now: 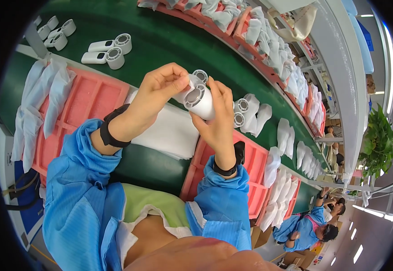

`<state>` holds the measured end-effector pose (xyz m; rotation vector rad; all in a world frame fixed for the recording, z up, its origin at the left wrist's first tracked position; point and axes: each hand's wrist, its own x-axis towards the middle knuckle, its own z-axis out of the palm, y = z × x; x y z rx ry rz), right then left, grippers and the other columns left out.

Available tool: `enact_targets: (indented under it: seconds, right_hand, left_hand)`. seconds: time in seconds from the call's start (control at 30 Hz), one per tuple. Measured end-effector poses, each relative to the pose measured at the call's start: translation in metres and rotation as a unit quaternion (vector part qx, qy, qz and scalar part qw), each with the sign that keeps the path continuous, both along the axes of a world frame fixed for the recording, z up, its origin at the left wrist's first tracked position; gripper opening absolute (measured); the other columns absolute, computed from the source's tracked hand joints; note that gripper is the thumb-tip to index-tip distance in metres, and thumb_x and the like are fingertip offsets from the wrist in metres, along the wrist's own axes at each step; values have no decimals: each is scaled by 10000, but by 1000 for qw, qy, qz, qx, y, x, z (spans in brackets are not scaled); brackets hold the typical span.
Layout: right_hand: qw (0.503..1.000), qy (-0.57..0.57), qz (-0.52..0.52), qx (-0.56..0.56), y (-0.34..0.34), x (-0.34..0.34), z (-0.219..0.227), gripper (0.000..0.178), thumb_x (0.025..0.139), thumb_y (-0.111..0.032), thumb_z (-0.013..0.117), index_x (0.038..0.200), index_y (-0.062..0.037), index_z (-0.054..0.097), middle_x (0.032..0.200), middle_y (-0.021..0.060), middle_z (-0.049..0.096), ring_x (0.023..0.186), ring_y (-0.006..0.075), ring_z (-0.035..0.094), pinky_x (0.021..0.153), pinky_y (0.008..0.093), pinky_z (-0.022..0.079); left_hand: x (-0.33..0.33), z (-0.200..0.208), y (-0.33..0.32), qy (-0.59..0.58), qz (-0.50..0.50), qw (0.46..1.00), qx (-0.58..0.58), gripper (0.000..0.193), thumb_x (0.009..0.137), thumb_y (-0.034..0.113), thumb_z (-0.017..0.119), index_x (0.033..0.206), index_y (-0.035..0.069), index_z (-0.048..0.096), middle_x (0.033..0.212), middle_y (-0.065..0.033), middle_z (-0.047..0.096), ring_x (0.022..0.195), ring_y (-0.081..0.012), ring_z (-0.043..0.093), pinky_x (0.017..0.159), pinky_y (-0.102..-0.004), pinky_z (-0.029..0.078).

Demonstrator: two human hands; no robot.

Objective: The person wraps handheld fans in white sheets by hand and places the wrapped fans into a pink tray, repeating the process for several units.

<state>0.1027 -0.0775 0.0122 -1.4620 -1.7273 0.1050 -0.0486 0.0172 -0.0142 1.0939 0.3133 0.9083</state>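
Above a flat green worktop (169, 45), left fingers (178, 85) pinch and right fingers (224, 94) cup smooth white round-headed devices (203, 107).

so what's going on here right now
A person in a blue jacket holds what looks like a pair of white round-headed devices above a green work surface. The right hand supports them from the right; the left hand is pinched at their left side, though exactly what it grips is hard to tell. A stack of white sheets lies below, between pink trays. Similar unwrapped devices stand at upper left.
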Motion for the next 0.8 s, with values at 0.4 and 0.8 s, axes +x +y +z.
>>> enact_targets:
  seconds: [0.4,0.8]
  right_hand:
    - [996,-21,-60,65,2,12,2,721,623,44,786,1301,-24,549,1114,152,559,978,291,601,821,351,512]
    - [996,-71,-32,41,0,3,-5,806,588,54,820,1330,2,509,1191,179,499,1010,323,569,824,371,513]
  left_hand:
    - [5,0,7,-101,-100,982,-122,186,973,248,566,1023,69,575,955,0,620,970,-93,554,901,-275,409]
    - [13,22,-17,-32,37,997,55,486,883,20,641,1332,38,456,992,-59,656,876,-115,602,775,-265,475]
